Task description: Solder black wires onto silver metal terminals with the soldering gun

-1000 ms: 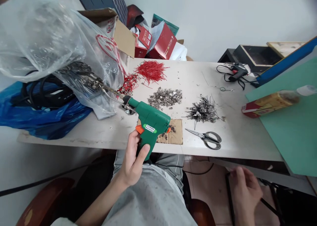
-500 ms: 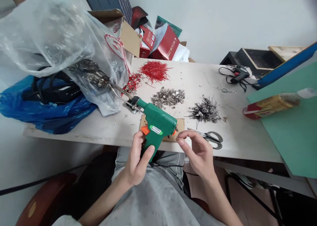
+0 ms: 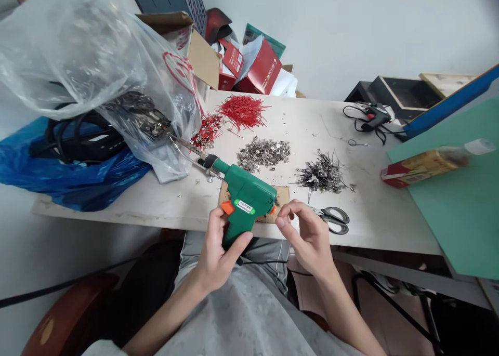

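My left hand is wrapped round the handle of a green soldering gun with an orange trigger and a metal tip pointing up and to the left. Just behind the gun's rear end, my right hand is closed, thumb and fingertips nearly together. Whatever lies between those fingertips is too small to make out. Under the gun, a piece of cardboard lies at the table's front edge. Scissors rest right of it, partly behind my right hand. A pile of small metal parts lies beyond the gun.
Red wires and black wires with metal ends lie in heaps on the table. A clear plastic bag and a blue bag crowd the left. A bottle lies tilted at right.
The view has shifted very slightly. Both hands and the soldering gun keep nearly the same positions; my left thumb lies a little further right along the handle.
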Demonstrator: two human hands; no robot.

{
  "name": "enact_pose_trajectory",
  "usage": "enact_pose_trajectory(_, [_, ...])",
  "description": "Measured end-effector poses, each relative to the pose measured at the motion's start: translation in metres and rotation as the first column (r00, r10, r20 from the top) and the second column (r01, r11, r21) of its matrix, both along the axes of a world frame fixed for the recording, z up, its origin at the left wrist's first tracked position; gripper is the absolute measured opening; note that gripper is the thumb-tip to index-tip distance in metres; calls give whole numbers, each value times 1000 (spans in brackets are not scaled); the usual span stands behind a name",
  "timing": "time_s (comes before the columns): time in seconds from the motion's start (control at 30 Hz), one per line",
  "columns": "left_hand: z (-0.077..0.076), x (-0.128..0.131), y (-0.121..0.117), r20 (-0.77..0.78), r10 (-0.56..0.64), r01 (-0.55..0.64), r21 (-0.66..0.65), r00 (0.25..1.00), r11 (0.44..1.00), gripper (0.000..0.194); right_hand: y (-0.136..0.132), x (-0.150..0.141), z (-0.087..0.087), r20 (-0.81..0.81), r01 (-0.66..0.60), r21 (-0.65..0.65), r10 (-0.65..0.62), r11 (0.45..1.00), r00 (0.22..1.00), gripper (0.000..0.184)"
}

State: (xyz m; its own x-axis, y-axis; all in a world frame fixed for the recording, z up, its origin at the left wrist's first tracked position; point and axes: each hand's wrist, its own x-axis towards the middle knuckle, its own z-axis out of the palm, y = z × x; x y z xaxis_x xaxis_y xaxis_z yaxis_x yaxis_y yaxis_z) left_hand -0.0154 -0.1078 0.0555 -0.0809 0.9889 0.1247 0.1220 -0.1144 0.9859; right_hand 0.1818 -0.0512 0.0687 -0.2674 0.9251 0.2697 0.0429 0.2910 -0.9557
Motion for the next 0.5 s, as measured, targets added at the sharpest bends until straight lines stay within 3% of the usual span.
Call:
enact_pose_trajectory(0.2, [-2,1,-4,9,-10,10,8,1000,1000,39,1,-4,5,14,-14,-4,14,1000,1000,5])
enact_pose_trajectory(0.5, [-8,-2,-6,116,97,-96,-18,989,995,39,-2,7,-3,80,3,-46,1,999,997,5])
